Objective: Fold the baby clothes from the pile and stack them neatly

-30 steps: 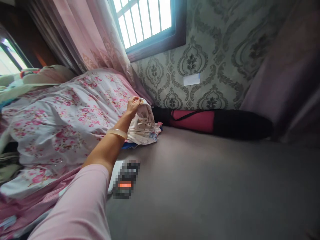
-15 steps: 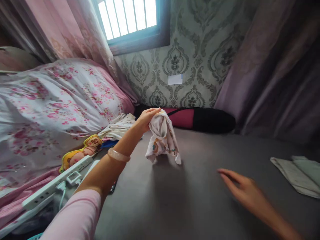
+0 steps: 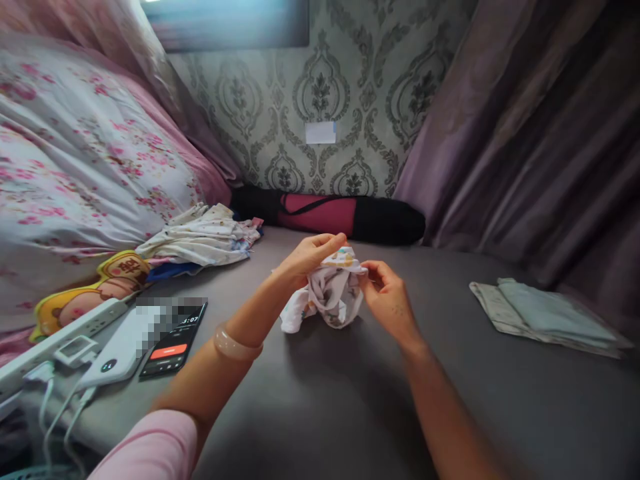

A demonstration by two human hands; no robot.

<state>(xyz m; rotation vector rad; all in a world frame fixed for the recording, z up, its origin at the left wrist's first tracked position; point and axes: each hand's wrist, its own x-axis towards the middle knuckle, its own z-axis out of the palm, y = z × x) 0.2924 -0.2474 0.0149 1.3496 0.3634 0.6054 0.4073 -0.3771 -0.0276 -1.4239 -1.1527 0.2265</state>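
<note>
A small white printed cloth garment (image 3: 335,293) hangs bunched between my two hands, just above the grey surface (image 3: 320,400). My left hand (image 3: 313,257), with a pale bangle (image 3: 237,345) on its wrist, grips the garment's upper left part, fingers closed. At its upper right edge, my right hand (image 3: 387,293) pinches the fabric between thumb and fingers. The garment's lower folds hang loosely, and a lighter part sticks out at the left.
Crumpled clothes (image 3: 205,233) lie at the left, near a yellow cushion (image 3: 80,293). A power strip (image 3: 95,320), white device (image 3: 120,347) and phone (image 3: 173,340) are front left. Folded cloths (image 3: 545,317) lie right. A black and red bag (image 3: 325,213) rests against the wall.
My right hand has moved left from over the bare surface and taken hold of the garment. The view has shifted right and down, bringing the phone into fuller view.
</note>
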